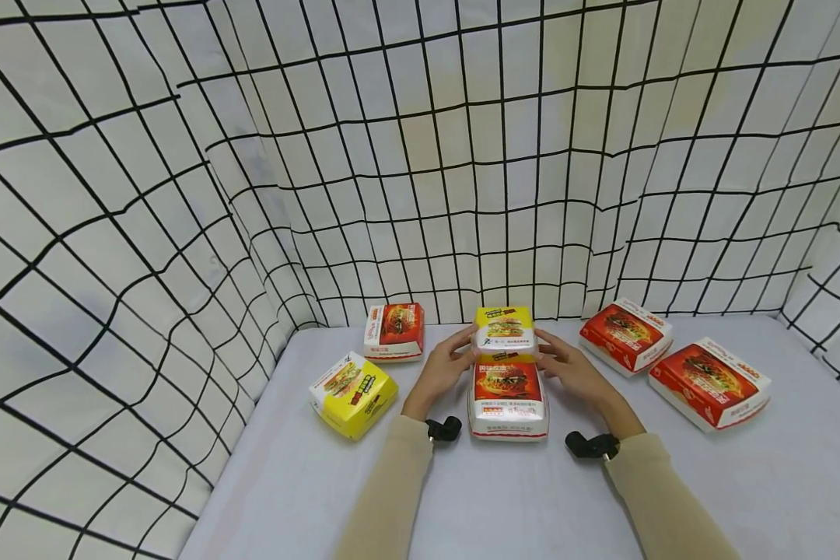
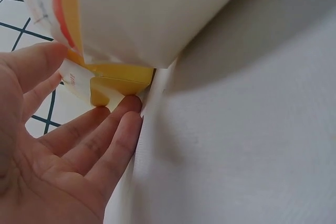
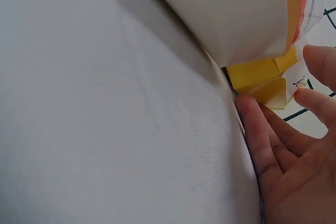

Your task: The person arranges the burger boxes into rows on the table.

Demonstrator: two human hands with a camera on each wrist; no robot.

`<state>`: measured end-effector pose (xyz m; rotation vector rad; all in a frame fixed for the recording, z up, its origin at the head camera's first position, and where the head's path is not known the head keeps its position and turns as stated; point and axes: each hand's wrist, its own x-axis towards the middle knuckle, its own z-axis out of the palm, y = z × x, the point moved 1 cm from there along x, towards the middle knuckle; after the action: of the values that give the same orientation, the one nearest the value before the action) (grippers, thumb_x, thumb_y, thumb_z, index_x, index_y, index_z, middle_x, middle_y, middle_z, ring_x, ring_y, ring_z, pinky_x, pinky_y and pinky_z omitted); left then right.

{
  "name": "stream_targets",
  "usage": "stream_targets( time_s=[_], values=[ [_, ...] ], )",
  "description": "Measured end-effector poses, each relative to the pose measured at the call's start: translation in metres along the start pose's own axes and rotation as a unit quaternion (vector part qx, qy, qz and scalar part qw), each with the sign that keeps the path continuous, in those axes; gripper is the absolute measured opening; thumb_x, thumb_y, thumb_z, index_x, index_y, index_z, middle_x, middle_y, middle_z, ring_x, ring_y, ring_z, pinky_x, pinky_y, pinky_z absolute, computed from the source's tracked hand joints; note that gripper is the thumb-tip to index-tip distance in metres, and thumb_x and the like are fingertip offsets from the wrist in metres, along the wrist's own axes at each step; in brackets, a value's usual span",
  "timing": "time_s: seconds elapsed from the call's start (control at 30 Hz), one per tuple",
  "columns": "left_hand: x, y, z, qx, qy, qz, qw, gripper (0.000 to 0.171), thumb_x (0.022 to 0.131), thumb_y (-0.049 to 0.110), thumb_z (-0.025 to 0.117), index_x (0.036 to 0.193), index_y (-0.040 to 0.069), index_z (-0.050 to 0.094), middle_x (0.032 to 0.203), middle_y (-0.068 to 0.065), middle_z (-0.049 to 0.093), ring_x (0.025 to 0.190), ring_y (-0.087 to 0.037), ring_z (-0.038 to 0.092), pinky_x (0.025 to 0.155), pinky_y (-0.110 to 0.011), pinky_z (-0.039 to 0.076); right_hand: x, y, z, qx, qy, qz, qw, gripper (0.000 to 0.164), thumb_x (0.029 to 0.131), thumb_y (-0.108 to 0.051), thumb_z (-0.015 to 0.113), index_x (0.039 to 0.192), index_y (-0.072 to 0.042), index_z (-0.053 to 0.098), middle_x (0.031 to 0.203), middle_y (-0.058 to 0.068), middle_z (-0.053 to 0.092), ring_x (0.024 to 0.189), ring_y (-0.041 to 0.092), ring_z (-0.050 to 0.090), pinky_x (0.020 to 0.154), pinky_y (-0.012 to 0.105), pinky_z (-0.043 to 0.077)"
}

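Observation:
A yellow burger box with a white label stands at the middle back of the table, directly behind a red burger box. My left hand holds the yellow box's left side, with the thumb near its front corner. Opposite it, my right hand holds the right side in much the same way. In the left wrist view, the lower fingertips touch the yellow cardboard close to the table. The right wrist view shows fingertips at a folded yellow flap. The red box's pale side hides part of the yellow box.
On the left lie a red box and a tilted yellow box. Two red boxes sit at the right. A black net over white cloth hangs behind the white table and along its sides.

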<state>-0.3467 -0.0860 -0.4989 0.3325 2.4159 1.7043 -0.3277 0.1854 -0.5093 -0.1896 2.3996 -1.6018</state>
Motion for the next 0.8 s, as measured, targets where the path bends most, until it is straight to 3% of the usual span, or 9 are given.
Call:
stream_targets(
  time_s=[0.17,0.5,0.67,0.8],
  values=[
    [-0.003,0.002,-0.001,0.005,-0.001,-0.001,1.0,0.054,0.102,0.038,0.062,0.154,0.04,0.044,0.159,-0.01,0.046,0.125,-0.029,0.062,0.101,-0.044,0.054,-0.002,0.001,-0.002,0.007,-0.004,0.0,1.0,0.07,0.103,-0.049,0.055,0.164,-0.032,0.023,0.163,0.02,0.036,0.13,0.035,0.058,0.108,0.051,0.048],
    [-0.013,0.022,-0.018,0.044,0.051,0.015,0.9976,0.05,0.101,0.031,0.065,0.15,0.028,0.052,0.153,-0.009,0.053,0.121,-0.028,0.066,0.091,-0.043,0.058,-0.018,-0.014,-0.019,0.014,0.017,-0.028,0.999,0.064,0.106,-0.038,0.054,0.162,-0.017,0.028,0.156,0.022,0.042,0.128,0.038,0.06,0.104,0.049,0.053],
    [-0.023,0.043,-0.03,0.065,0.1,0.071,0.9903,0.043,0.101,0.03,0.064,0.143,0.024,0.058,0.142,-0.007,0.063,0.122,-0.03,0.065,0.095,-0.047,0.057,-0.032,-0.033,-0.032,0.022,0.046,-0.067,0.996,0.053,0.108,-0.034,0.05,0.156,-0.012,0.04,0.147,0.026,0.051,0.124,0.039,0.061,0.104,0.051,0.053],
    [-0.032,0.061,-0.04,0.047,0.142,0.123,0.981,0.036,0.102,0.025,0.064,0.138,0.021,0.062,0.128,-0.007,0.069,0.115,-0.027,0.067,0.095,-0.043,0.056,-0.04,-0.05,-0.039,0.007,0.063,-0.088,0.994,0.047,0.108,-0.036,0.05,0.149,-0.012,0.049,0.139,0.023,0.058,0.116,0.027,0.065,0.101,0.041,0.056]
  ],
)
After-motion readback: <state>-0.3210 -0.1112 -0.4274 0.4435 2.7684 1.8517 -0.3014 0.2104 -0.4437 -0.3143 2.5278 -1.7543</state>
